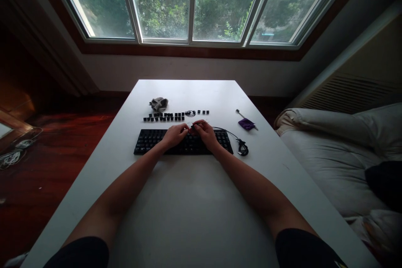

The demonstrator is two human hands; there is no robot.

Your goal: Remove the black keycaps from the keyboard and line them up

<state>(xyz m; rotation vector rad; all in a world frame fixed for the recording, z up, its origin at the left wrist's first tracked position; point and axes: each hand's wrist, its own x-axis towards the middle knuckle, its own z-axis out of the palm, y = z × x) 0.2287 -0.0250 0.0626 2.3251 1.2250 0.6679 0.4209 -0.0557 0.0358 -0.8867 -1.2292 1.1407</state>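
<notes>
On the white table (194, 201), the black rectangular keyboard (150, 140) runs left-to-right; left hand (175, 135) and right hand (205, 133) curl over its far edge, grip unclear.

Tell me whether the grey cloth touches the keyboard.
Apart. The head view shows the grey cloth beyond the keyboard, with a row of loose keycaps between them.

A white desk (194, 201) carried a black keyboard (150, 140) lying squarely across its middle, with its cable (242, 147) bundled just beside the right end. Behind the keyboard lay a row of loose black keycaps (163, 116) and a small round object (190, 113), with a crumpled grey cloth (158, 103) just beyond them. Farther right, well apart from the row, a purple pouch (246, 124) lay against a thin tool (240, 113).
</notes>
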